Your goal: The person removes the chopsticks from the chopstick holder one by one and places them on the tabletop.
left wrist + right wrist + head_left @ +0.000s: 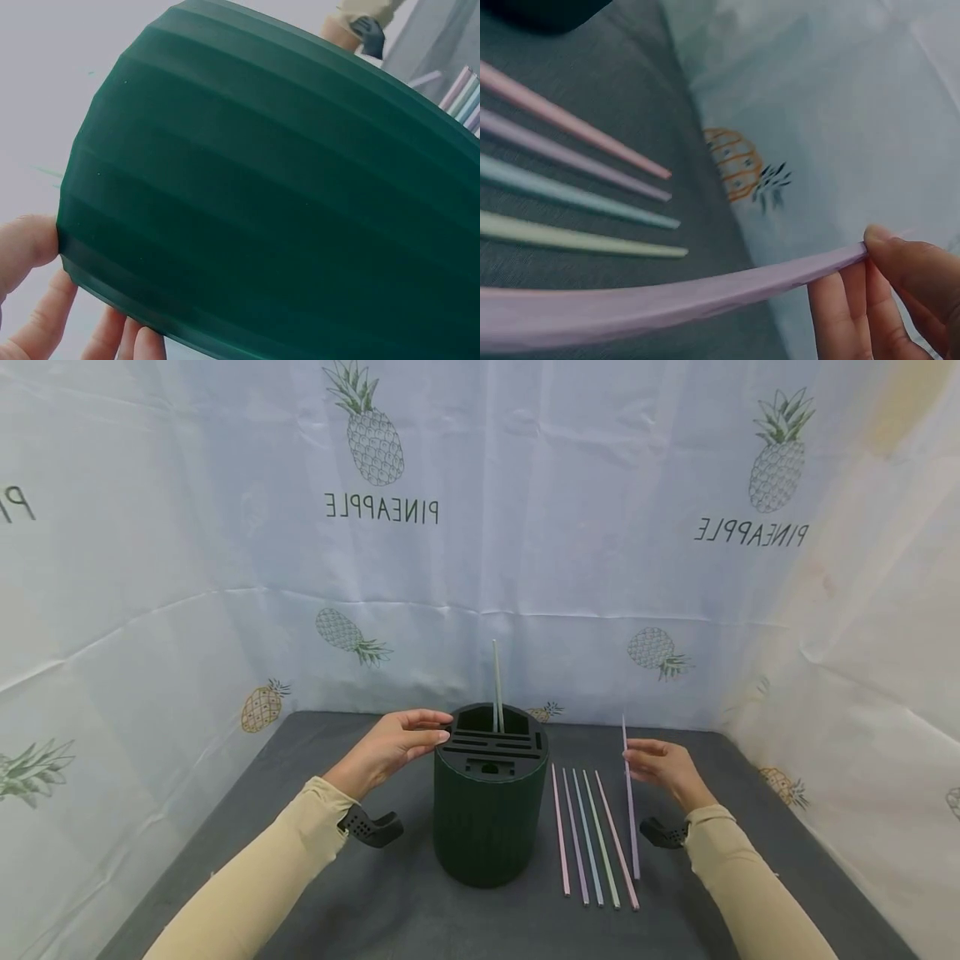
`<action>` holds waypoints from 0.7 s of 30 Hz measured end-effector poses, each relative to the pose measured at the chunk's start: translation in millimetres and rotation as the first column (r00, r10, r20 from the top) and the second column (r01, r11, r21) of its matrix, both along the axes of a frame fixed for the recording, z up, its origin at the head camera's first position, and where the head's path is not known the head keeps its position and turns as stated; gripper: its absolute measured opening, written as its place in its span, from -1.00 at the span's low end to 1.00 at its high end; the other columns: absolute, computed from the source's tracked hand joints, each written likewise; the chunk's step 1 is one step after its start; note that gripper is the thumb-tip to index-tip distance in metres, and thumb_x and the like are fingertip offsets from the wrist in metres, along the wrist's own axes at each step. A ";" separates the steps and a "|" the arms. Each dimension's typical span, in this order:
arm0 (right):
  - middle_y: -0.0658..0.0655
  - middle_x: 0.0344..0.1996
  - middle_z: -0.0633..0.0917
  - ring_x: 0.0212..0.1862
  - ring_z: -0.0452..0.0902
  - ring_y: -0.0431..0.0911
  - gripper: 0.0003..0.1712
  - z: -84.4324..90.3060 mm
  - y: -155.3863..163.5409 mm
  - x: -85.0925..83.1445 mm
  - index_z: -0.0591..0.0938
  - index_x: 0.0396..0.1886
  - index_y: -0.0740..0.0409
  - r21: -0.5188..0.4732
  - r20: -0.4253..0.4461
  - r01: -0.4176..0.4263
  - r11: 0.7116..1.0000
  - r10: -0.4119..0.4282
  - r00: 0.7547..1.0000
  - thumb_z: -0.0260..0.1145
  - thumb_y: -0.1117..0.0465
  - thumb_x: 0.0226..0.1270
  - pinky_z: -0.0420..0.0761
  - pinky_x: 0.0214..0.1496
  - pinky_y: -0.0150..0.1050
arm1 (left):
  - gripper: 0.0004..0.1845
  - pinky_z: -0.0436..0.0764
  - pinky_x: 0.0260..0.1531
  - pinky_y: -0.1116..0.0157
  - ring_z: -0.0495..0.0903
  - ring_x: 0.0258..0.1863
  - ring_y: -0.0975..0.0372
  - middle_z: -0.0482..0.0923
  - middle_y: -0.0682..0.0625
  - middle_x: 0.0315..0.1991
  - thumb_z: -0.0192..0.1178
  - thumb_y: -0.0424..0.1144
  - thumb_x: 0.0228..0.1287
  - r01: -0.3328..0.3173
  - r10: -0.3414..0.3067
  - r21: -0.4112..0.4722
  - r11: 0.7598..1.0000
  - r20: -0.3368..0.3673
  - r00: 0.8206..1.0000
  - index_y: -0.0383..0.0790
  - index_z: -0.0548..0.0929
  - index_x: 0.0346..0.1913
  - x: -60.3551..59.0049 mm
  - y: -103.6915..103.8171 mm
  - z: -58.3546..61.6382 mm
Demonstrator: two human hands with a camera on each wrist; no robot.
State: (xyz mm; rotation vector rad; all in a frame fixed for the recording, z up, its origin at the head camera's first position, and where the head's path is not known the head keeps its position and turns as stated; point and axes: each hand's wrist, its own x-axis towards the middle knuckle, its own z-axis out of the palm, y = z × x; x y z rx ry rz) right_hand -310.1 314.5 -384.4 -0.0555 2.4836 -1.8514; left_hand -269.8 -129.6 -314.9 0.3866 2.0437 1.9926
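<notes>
A dark green ribbed holder (487,814) with slots in its top stands mid-mat and fills the left wrist view (262,187). One pale straw (497,685) stands upright in a back slot. My left hand (420,735) rests with straight fingers on the holder's left top rim; the thumb (22,247) touches the rim edge. My right hand (637,758) pinches a lilac straw (631,814) near its far end, which is lifted while the near end stays on the mat. The right wrist view shows this straw (705,296) held at the fingertips (889,251).
Several pastel straws (588,835) lie side by side on the dark grey mat (360,893), between the holder and the held straw, and also show as straws (577,161) in the right wrist view. A pineapple-print cloth (525,527) walls the back and both sides.
</notes>
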 end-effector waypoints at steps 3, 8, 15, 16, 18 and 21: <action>0.22 -0.03 0.68 -0.11 0.70 -0.14 -0.38 -13.6 1.6 0.0 0.38 0.29 0.49 0.059 0.020 0.002 0.998 -0.003 1.000 0.29 0.21 0.37 0.72 -0.09 -0.29 | -0.49 0.33 0.38 0.06 0.33 0.34 0.00 0.27 -0.21 0.37 0.20 -0.35 0.34 -0.002 0.002 0.002 1.000 0.001 1.000 -0.35 0.41 0.32 0.1 0.0 -0.2; 0.43 0.04 0.62 -0.14 0.71 -0.06 -0.44 -28.7 2.3 0.2 0.43 0.22 0.55 0.106 0.044 -0.003 0.994 -0.002 0.999 0.28 0.24 0.38 0.73 -0.15 -0.24 | -0.49 0.33 0.38 0.06 0.34 0.34 0.01 0.27 -0.20 0.37 0.21 -0.34 0.33 -0.002 0.002 0.001 1.000 0.000 1.000 -0.34 0.41 0.32 -0.1 0.0 -0.5; 0.35 -0.11 0.69 -0.23 0.67 -0.14 -0.51 -45.8 3.0 -1.1 0.44 0.17 0.60 0.112 0.092 0.010 0.994 -0.020 0.996 0.25 0.34 0.36 0.74 -0.19 -0.22 | -0.49 0.33 0.38 0.05 0.35 0.33 0.02 0.27 -0.21 0.37 0.20 -0.34 0.34 0.004 -0.004 0.004 1.000 -0.009 1.000 -0.36 0.41 0.32 0.3 -0.9 -1.8; 0.33 -0.14 0.70 -0.24 0.66 -0.14 -0.52 -47.8 2.6 -1.3 0.45 0.16 0.60 0.110 0.098 0.018 0.994 -0.029 0.995 0.26 0.36 0.35 0.74 -0.19 -0.22 | -0.49 0.33 0.38 0.05 0.35 0.33 0.02 0.27 -0.21 0.37 0.20 -0.34 0.34 0.005 -0.004 0.005 1.000 -0.011 1.000 -0.36 0.41 0.32 0.5 -1.0 -1.9; 0.28 -0.19 0.72 -0.25 0.66 -0.13 -0.53 -51.7 1.9 -2.0 0.46 0.15 0.61 0.114 0.111 0.028 0.993 -0.041 0.993 0.27 0.37 0.34 0.74 -0.21 -0.22 | -0.49 0.34 0.37 0.05 0.35 0.33 0.03 0.28 -0.21 0.37 0.20 -0.34 0.34 0.004 -0.004 0.008 1.000 -0.012 1.000 -0.36 0.41 0.32 0.8 -1.1 -1.8; 0.25 -0.25 0.73 -0.27 0.67 -0.10 -0.55 -56.3 -0.1 -2.9 0.48 0.11 0.62 0.121 0.122 0.047 0.991 -0.062 0.991 0.29 0.41 0.29 0.74 -0.25 -0.21 | -0.49 0.34 0.37 0.05 0.35 0.33 0.03 0.28 -0.21 0.36 0.20 -0.34 0.34 0.004 -0.004 0.011 1.000 -0.012 1.000 -0.37 0.41 0.32 1.0 -1.2 -1.6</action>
